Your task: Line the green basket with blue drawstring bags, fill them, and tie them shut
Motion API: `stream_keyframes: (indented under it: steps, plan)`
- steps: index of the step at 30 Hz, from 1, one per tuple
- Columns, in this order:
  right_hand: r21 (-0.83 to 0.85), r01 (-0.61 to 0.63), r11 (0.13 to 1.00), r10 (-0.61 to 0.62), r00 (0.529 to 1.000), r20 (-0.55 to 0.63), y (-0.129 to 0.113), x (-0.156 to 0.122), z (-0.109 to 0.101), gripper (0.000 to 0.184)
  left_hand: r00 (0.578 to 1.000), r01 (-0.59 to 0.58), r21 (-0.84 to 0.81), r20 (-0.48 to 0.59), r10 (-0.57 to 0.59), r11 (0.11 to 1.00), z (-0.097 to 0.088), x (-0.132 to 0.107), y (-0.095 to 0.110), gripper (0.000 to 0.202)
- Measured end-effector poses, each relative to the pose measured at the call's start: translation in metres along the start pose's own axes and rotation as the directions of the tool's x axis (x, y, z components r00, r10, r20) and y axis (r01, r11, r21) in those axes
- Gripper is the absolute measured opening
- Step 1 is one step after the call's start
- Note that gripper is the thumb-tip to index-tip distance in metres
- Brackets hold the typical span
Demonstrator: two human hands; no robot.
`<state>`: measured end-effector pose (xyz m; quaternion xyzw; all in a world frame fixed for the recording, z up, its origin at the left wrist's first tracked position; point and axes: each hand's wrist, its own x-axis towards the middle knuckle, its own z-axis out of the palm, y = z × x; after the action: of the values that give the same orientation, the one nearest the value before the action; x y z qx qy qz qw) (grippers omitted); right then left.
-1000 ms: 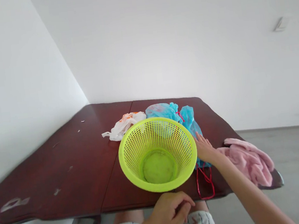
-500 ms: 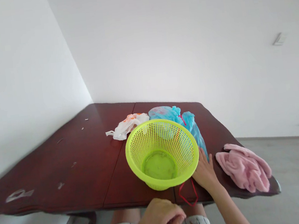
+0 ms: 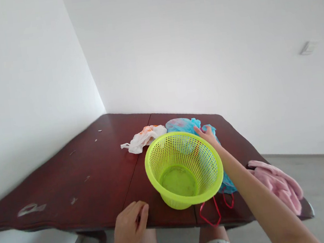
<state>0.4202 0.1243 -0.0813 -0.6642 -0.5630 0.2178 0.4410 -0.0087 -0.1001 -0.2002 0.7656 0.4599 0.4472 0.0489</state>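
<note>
A lime-green plastic basket point(image 3: 176, 180) with slotted sides stands upright near the table's front edge, with only dirty-looking specks in its bottom. My right hand point(image 3: 209, 137) reaches past the basket's right side and grips the blue plastic bag point(image 3: 181, 125) near its red drawstring; the fingertips are partly hidden. More of the blue plastic lies under my forearm, and red drawstring loops point(image 3: 211, 216) hang out by the basket's front. My left hand point(image 3: 130, 224) rests at the table's front edge, left of the basket, fingers curled in with nothing visible in them.
A white plastic bag with orange print point(image 3: 146, 137) lies crumpled left of the blue bag. A pink cloth point(image 3: 279, 186) is bunched at the right end of the dark wooden table point(image 3: 83, 178). Scraps of clear tape point(image 3: 31, 209) lie at left. White walls stand behind and to the left.
My right hand has moved forward from beside the basket to the back of the blue bag. More bag and a second red loop show at front. My left hand has shifted left onto the table edge.
</note>
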Motion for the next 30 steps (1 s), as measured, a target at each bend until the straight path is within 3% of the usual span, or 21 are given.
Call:
stream_keyframes:
  steps: [4,8,11,14,17,20,25,30]
  plan:
    - [0.072,-0.027,0.997,0.029,0.999,-0.023,-0.017,0.030,0.020,0.065,0.986,0.169,-0.140,0.033,-0.166,0.976,0.000,-0.004,0.001,0.043]
    - [0.214,0.075,0.974,-0.083,0.996,0.027,-0.035,0.031,0.027,0.050,0.916,0.396,-0.398,0.103,-0.388,0.828,-0.016,0.021,-0.009,0.059]
    - [0.363,0.101,0.926,-0.157,0.979,0.129,-0.051,0.027,0.027,0.054,0.889,0.380,-0.545,-0.008,-0.458,0.748,-0.032,0.083,-0.017,0.062]
    - [0.497,0.041,0.867,-0.184,0.952,0.243,-0.066,0.025,0.028,0.060,0.910,0.301,-0.659,-0.017,-0.414,0.689,-0.032,0.172,-0.022,0.057]
    - [0.564,-0.018,0.826,-0.191,0.931,0.310,-0.076,0.028,0.031,0.062,0.939,0.282,-0.676,0.049,-0.341,0.681,-0.008,0.254,-0.023,0.056]
    - [0.558,-0.024,0.829,-0.193,0.925,0.326,-0.079,0.033,0.036,0.054,0.963,0.260,-0.657,0.126,-0.236,0.708,0.027,0.308,-0.018,0.055]
    - [0.485,0.064,0.872,-0.214,0.942,0.260,-0.079,0.044,0.047,0.045,0.965,0.201,-0.582,0.255,-0.058,0.788,0.072,0.344,-0.006,0.045]
    - [0.417,0.160,0.894,-0.246,0.956,0.159,-0.081,0.050,0.053,0.050,0.962,0.144,-0.461,0.273,-0.014,0.876,0.095,0.365,-0.006,0.025]
